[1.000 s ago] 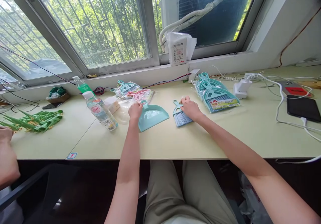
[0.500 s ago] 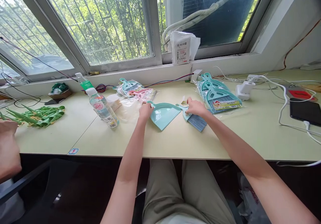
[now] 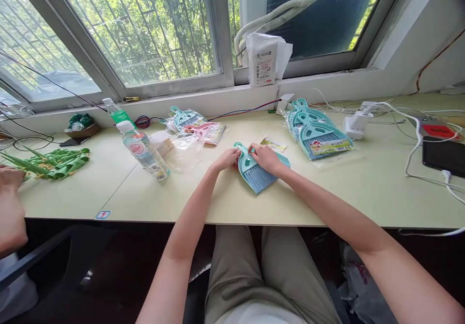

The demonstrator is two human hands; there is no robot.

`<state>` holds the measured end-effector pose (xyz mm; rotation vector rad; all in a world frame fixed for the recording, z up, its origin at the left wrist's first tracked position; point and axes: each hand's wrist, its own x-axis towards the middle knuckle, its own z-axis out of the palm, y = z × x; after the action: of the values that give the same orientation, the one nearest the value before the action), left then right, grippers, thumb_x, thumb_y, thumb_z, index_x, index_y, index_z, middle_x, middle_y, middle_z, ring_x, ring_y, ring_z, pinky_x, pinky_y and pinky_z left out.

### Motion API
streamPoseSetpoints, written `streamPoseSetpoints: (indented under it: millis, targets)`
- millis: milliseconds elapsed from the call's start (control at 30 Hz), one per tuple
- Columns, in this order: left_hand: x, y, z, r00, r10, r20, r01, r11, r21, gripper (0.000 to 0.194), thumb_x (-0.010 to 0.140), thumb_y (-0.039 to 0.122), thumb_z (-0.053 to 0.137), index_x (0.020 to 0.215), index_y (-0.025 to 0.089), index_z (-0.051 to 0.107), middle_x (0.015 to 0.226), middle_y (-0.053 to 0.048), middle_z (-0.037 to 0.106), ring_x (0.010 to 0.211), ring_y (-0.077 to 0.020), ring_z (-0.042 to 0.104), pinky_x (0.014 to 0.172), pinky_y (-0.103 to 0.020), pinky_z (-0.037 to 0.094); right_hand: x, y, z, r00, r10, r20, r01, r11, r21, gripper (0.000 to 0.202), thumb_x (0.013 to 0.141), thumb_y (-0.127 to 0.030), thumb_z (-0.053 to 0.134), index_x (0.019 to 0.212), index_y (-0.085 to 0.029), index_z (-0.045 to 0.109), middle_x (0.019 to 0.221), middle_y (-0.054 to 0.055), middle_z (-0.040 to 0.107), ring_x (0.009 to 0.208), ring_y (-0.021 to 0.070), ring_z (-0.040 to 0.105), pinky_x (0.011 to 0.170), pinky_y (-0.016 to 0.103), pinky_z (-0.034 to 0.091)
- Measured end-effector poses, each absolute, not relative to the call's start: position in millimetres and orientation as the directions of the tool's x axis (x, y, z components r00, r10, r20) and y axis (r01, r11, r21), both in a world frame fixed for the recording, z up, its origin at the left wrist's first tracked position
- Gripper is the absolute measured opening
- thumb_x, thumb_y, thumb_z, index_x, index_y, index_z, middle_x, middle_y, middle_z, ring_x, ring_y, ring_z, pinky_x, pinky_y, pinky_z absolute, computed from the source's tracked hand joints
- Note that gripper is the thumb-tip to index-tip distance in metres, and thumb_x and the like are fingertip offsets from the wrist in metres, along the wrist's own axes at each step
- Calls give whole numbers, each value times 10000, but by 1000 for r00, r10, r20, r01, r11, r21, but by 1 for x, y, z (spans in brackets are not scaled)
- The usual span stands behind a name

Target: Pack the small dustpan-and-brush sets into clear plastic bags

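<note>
A teal hand brush (image 3: 258, 176) with blue-grey bristles lies over a teal dustpan (image 3: 284, 159), the two stacked in front of me on the table. My left hand (image 3: 228, 160) is closed at the handle end on the left side of the pair, its fingertips partly hidden. From the right, my right hand (image 3: 264, 157) grips the brush's upper body. Just behind that hand lies a yellow printed card (image 3: 274, 145). An empty-looking clear plastic bag (image 3: 185, 154) rests to the left of my left hand.
Packed brush-and-dustpan sets (image 3: 319, 132) lie at right, with more packs (image 3: 189, 120) behind left. A water bottle (image 3: 145, 154) stands left. Another person's hand (image 3: 10, 178) is by green folded leaves (image 3: 61, 163). White chargers (image 3: 354, 125), cables and a phone (image 3: 443, 155) lie right.
The brush has moved left onto the dustpan, and the dustpan has shifted right. Both hands are now close together, and the yellow card behind them is uncovered.
</note>
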<state>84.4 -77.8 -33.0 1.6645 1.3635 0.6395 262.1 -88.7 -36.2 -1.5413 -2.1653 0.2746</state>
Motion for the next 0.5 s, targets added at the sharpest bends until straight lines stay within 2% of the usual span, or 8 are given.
streamPoseSetpoints:
  millis: [100, 200, 267, 367, 433, 500]
  targets:
    - [84, -80, -33, 306, 941, -142, 557, -56, 829, 378, 796, 476, 686, 643, 188, 494, 499, 28, 517, 438, -140, 540, 480, -257, 422, 263, -85, -44, -294, 923, 249, 764, 383, -519, 170, 906, -148, 511, 1008, -195, 639, 831, 52, 695, 756, 181, 635, 750, 287, 438]
    - [88, -82, -35, 259, 962, -84, 645, -107, 757, 385, 704, 448, 764, 666, 190, 481, 604, 31, 544, 504, -128, 552, 498, -243, 414, 268, -80, -47, -289, 914, 286, 676, 406, -615, 159, 905, -153, 505, 979, -179, 643, 819, 37, 676, 684, 152, 605, 747, 283, 460]
    - [94, -84, -36, 202, 979, -18, 644, -119, 756, 323, 746, 407, 725, 695, 190, 490, 696, 11, 581, 577, -132, 567, 538, -245, 416, 271, -78, -47, -257, 890, 376, 647, 448, -618, 153, 894, -187, 541, 1000, -175, 651, 889, 59, 679, 754, 167, 618, 784, 302, 473]
    - [103, -86, -36, 211, 975, 70, 493, -168, 854, 230, 811, 339, 662, 771, 192, 489, 781, 1, 611, 678, -126, 571, 606, -233, 404, 279, -72, -41, -159, 845, 510, 680, 468, -564, 284, 852, -313, 643, 1104, -186, 669, 1122, 129, 655, 1014, 248, 613, 886, 371, 467]
    - [107, -89, -35, 260, 963, 66, 347, -157, 925, 223, 835, 340, 642, 823, 197, 472, 767, 13, 612, 673, -112, 553, 619, -226, 384, 288, -67, -35, -163, 876, 454, 665, 437, -605, 362, 810, -407, 689, 1104, -196, 696, 1172, 134, 659, 1086, 286, 598, 902, 390, 465]
    - [109, -92, -34, 315, 949, 24, 237, -103, 966, 254, 834, 365, 651, 850, 200, 459, 728, 24, 610, 642, -104, 537, 616, -225, 363, 297, -64, -30, -280, 918, 281, 567, 394, -724, 378, 768, -480, 712, 994, -178, 734, 1042, 104, 715, 981, 273, 644, 840, 357, 491]
